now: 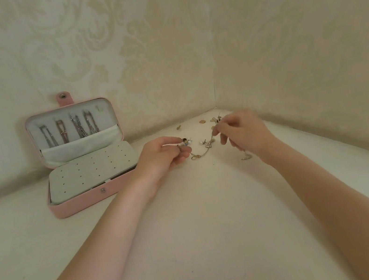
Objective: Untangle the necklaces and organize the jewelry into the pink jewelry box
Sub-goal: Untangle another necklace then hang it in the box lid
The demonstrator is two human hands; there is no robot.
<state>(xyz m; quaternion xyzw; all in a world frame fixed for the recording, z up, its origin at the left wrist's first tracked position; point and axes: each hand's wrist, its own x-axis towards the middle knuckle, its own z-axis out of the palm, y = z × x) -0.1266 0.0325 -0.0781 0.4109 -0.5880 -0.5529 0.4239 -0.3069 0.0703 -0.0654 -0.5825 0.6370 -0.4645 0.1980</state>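
Pinching a small cluster of stud earrings [185, 141], the left hand [165, 156] rests on the white desk [217, 220], its fingers [183, 158] curled around them. The right hand [244, 133] pinches one end of a thin silver chain with a heart pendant [208, 145], which trails across the desk between both hands. To the left, the open pink rectangular jewelry box [83, 157] holds four necklaces [69, 129] hanging in its lid.

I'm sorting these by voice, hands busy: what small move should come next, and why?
Probably carry the earrings in the left hand to the pink jewelry box and seat them in its perforated panel, which shows no earrings yet. Four chains already hang in the lid, while the right hand pinches a chain among loose pieces.
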